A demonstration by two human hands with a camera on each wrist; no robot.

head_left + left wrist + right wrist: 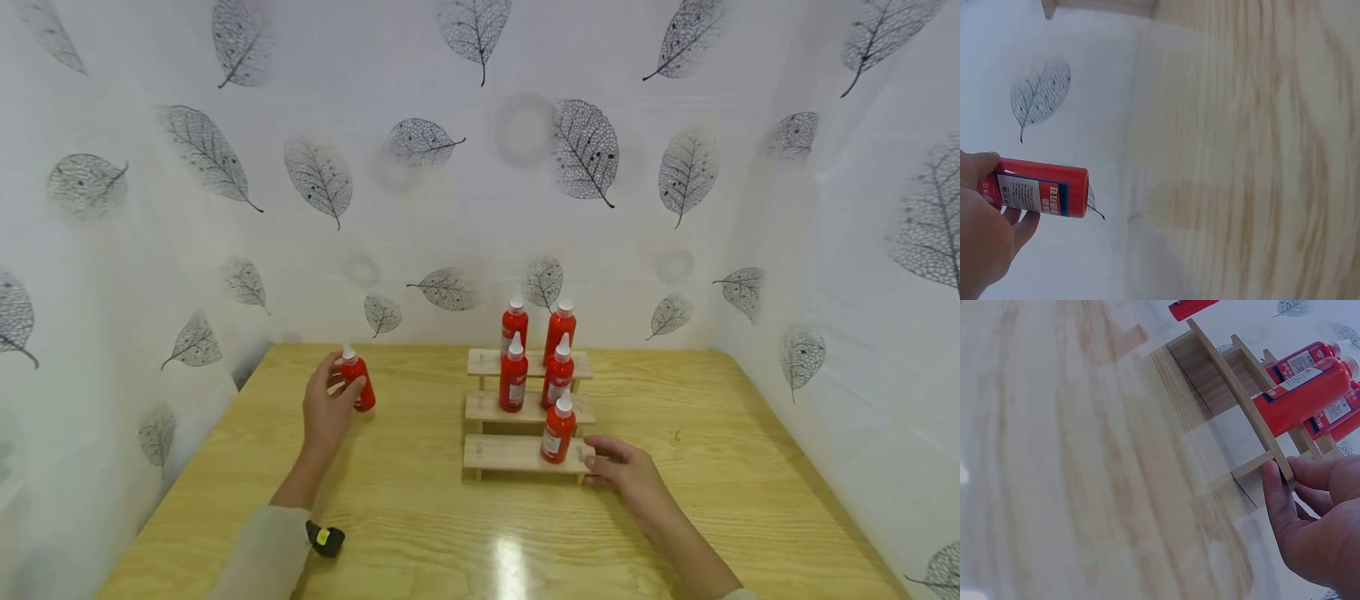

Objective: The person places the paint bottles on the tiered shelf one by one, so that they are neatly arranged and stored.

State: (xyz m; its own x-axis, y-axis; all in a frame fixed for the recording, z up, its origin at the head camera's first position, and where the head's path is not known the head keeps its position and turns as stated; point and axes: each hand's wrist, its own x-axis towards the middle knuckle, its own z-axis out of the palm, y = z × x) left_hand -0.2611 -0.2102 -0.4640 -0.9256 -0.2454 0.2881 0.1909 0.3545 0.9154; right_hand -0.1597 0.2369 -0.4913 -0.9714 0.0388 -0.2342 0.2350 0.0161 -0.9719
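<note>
My left hand (327, 408) grips a red squeeze bottle (363, 387) with a white pointed cap, left of the rack. Its base hangs clear of the tabletop in the left wrist view, where its label (1022, 192) faces the camera. At the right end of the wooden three-step rack (498, 452), my right hand (630, 477) pinches the lowest shelf's edge between thumb and fingers. On that shelf one red bottle (557, 440) stands upright, toward the right. Two similar bottles stand on the middle shelf (486, 406) and two on the top shelf (486, 362).
The rack stands on a light wood-grain table (420, 517). A small black object with a yellow mark (326, 539) is by the left sleeve. White curtains with a leaf print (450, 208) enclose the table's back and sides.
</note>
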